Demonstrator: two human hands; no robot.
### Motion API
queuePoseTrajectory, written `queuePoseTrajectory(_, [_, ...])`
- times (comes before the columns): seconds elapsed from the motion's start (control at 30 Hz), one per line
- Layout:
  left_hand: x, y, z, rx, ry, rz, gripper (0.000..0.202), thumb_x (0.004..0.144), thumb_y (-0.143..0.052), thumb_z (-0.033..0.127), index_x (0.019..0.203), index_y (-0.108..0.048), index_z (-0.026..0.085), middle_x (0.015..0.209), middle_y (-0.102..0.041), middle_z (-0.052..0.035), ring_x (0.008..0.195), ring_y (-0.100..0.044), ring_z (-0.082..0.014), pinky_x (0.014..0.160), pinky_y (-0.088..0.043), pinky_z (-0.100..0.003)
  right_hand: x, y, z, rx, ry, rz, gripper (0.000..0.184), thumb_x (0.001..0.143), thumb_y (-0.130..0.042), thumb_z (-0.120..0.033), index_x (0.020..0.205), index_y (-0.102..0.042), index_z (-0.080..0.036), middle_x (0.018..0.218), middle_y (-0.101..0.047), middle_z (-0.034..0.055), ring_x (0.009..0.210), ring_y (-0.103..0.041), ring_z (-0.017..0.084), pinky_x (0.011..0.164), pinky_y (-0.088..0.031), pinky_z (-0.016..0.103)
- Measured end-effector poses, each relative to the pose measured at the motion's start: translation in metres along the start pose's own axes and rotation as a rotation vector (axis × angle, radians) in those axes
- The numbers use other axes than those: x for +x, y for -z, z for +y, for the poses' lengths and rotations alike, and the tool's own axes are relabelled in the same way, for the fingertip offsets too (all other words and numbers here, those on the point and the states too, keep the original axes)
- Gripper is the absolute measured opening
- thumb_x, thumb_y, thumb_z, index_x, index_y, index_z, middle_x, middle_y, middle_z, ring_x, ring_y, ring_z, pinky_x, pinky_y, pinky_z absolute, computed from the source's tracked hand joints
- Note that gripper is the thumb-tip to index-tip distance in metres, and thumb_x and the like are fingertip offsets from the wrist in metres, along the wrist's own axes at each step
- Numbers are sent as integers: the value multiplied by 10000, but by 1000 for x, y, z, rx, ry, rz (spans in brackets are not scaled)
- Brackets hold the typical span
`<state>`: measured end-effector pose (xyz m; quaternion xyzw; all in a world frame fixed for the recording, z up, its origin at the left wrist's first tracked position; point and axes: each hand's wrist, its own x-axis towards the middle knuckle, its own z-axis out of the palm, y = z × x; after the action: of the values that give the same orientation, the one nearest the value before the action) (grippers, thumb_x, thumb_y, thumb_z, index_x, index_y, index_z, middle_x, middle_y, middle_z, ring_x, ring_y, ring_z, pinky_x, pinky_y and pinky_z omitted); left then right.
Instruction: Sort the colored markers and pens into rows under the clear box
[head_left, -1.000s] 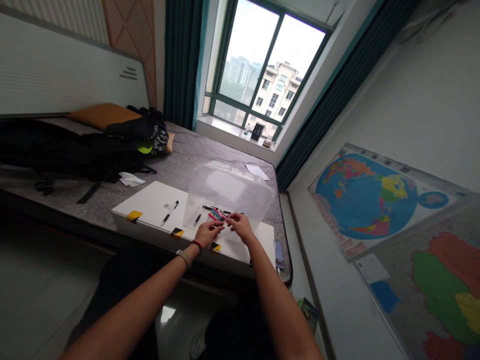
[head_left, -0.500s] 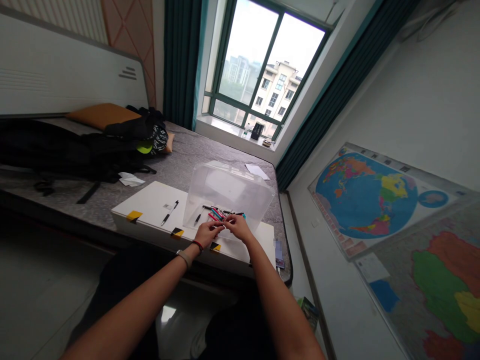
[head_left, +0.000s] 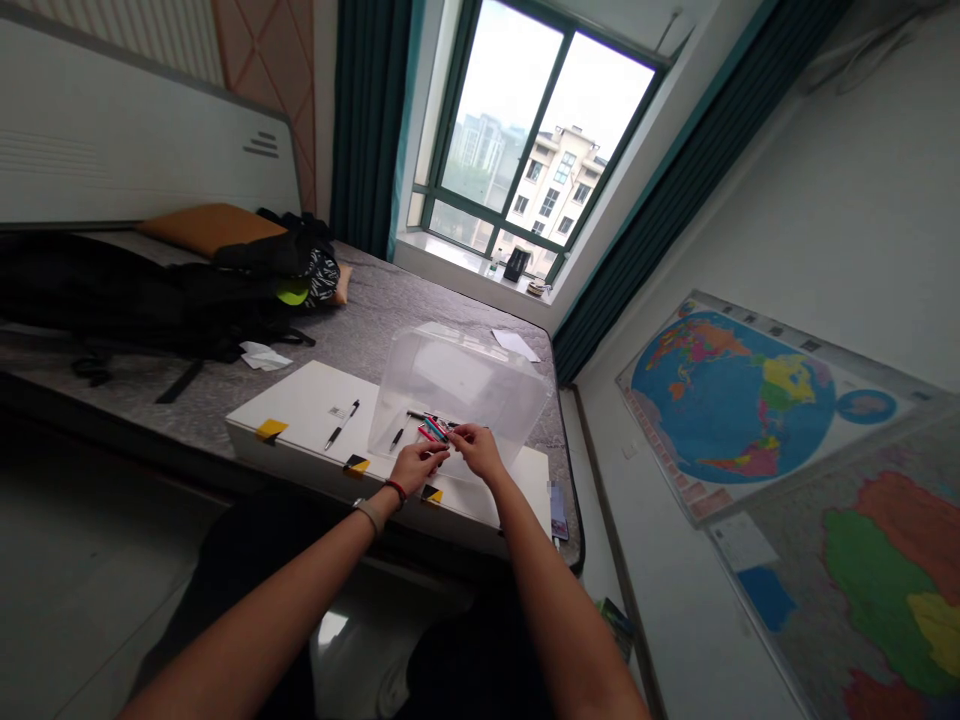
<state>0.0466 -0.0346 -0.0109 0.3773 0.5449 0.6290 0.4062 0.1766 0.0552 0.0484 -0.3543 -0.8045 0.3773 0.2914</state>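
My left hand (head_left: 417, 464) and my right hand (head_left: 475, 449) meet at the near rim of a clear plastic bin (head_left: 465, 385) that lies on a white board (head_left: 300, 405). Both hands have their fingers pinched together on a thin pen-like item (head_left: 447, 436) that is too small to make out. A bunch of coloured pens (head_left: 433, 428) lies inside the bin, just beyond my fingertips. One black pen (head_left: 342, 423) rests on the board to the left of the bin, and another (head_left: 397, 435) lies at the bin's left edge.
The board sits on a grey bed (head_left: 375, 310). A black backpack (head_left: 150, 300) and an orange pillow (head_left: 202, 225) lie at the left, a crumpled tissue (head_left: 262, 356) nearby, a paper sheet (head_left: 514, 343) behind the bin. Maps (head_left: 742, 400) hang at the right.
My hands stayed together at the bin's rim, with the fingers shifting slightly on the thin item. The view moved a little; nothing else changed.
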Motion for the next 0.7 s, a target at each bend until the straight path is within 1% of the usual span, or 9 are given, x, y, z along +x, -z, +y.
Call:
queuePoseTrajectory(0.2, [2,3,1,-98,-1,0,441,615,-801,437,904,-740,109,575,-624,-3,467,-505,-81,454,-409,-206,4,-5,-10,-67,27,-22,235,796,-661,-383,864,-723,-167,778,-712,45,689,-630,159,674,-494,264])
queuePoseTrajectory(0.3, [3,4,1,-112,3,-10,445,613,-807,429,916,-741,110,610,-646,-16,477,-518,-81,460,-417,-205,14,-5,-15,-29,33,-40,300,825,-631,-421,981,-713,-179,845,-717,44,678,-630,145,672,-503,258])
queuePoseTrajectory(0.37, [3,4,1,-110,15,-15,449,606,-811,426,918,-743,112,621,-656,-24,481,-527,-86,463,-425,-207,24,-5,-15,27,-3,-13,341,872,-564,-434,1081,-682,-191,875,-713,41,660,-629,134,647,-511,252])
queuePoseTrajectory(0.4, [3,4,1,-109,20,-15,450,602,-812,428,917,-743,114,630,-661,-28,484,-531,-88,465,-431,-210,31,-5,-14,38,-31,12,336,891,-534,-423,1097,-674,-196,878,-710,40,659,-631,132,640,-516,252])
queuePoseTrajectory(0.43, [3,4,1,-108,23,-13,451,599,-813,431,916,-743,117,635,-665,-29,486,-535,-91,468,-436,-214,38,-6,-11,24,-53,34,311,899,-524,-399,1082,-678,-200,877,-708,39,672,-635,134,646,-521,255])
queuePoseTrajectory(0.5, [2,4,2,-108,24,-20,451,599,-811,437,914,-743,120,631,-664,-27,490,-541,-95,478,-445,-220,54,-10,-6,-92,-63,28,210,865,-580,-322,985,-709,-207,866,-710,35,722,-642,146,698,-525,270])
queuePoseTrajectory(0.57, [2,4,1,-110,27,-40,450,601,-808,439,909,-743,118,614,-657,-24,490,-541,-97,485,-445,-223,68,-17,-2,-236,-9,-80,130,803,-646,-234,900,-731,-217,850,-717,27,755,-643,160,751,-516,283])
queuePoseTrajectory(0.63, [3,5,1,-110,27,-61,445,606,-806,440,904,-745,115,615,-657,-25,493,-540,-96,488,-444,-223,81,-26,0,-347,80,-222,146,748,-680,-163,861,-749,-225,834,-723,25,769,-648,176,779,-502,287])
queuePoseTrajectory(0.7, [3,6,0,-107,22,-77,437,613,-803,438,903,-748,117,635,-664,-29,497,-540,-95,490,-443,-223,91,-36,-1,-435,165,-318,192,711,-692,-118,852,-763,-228,840,-727,40,796,-654,194,789,-489,279])
